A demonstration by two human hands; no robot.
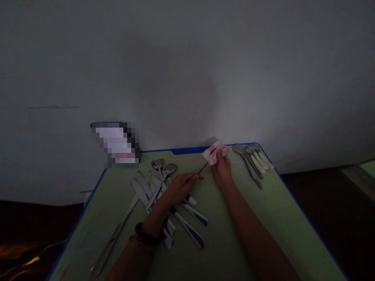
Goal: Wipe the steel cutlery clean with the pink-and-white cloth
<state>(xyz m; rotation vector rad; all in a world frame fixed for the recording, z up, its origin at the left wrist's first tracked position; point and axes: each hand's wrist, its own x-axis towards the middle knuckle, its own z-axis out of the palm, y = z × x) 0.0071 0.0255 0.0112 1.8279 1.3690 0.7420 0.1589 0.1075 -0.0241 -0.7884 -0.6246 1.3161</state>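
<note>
My left hand pinches the handle of a thin piece of cutlery above a pile of loose knives and spoons. My right hand grips a pink-and-white cloth, which is wrapped round the far end of that same piece. Both hands are over the middle of a pale green table with a blue edge.
A row of spoons and white-handled cutlery lies at the table's far right. A long knife lies near the left edge. A blurred-out object sits at the far left corner against a plain wall. The floor on both sides is dark.
</note>
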